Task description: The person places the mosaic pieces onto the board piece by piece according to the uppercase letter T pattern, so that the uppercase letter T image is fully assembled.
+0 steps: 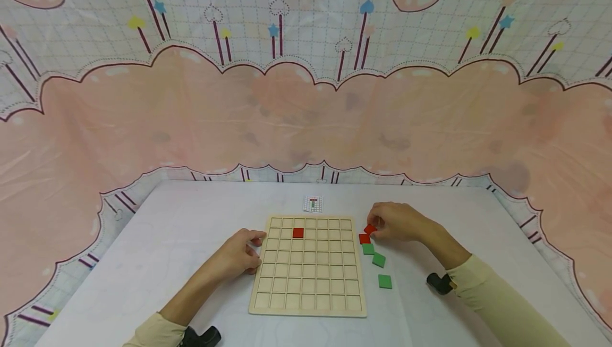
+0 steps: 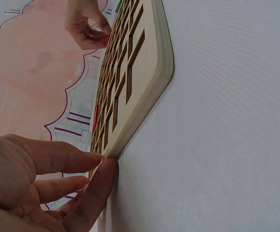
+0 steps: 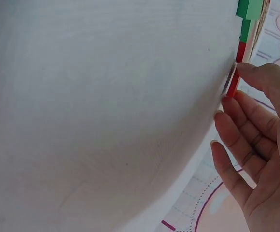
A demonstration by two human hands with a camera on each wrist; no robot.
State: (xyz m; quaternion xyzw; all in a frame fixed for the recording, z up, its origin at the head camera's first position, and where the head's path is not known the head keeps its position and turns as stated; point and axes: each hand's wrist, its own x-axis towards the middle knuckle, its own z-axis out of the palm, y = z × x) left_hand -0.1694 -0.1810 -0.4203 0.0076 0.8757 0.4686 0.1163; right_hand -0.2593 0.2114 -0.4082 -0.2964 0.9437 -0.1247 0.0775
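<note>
Count: 1 grid board, 3 red tiles, 3 green tiles, 1 small card, 2 hands at the desk (image 1: 167,230).
Left hand (image 1: 239,251) is partly open, fingers loosely bent, tips touching the left edge of the board (image 1: 308,313); it has hold of no tile. Board: 7 x 7 cells; one red tile (image 1: 298,233) sits in the third column from the left edge, second row from the far edge. Card (image 1: 313,204) lies beyond the board's far edge, near the desk's far edge. Just off the board's right edge: second red tile (image 1: 365,239), then three green tiles (image 1: 379,260) towards the near right corner. Third red tile (image 1: 370,228) is at the right hand's fingertips, pinched; right hand (image 1: 399,222) is nearly closed at thumb and forefinger, other fingers spread.
</note>
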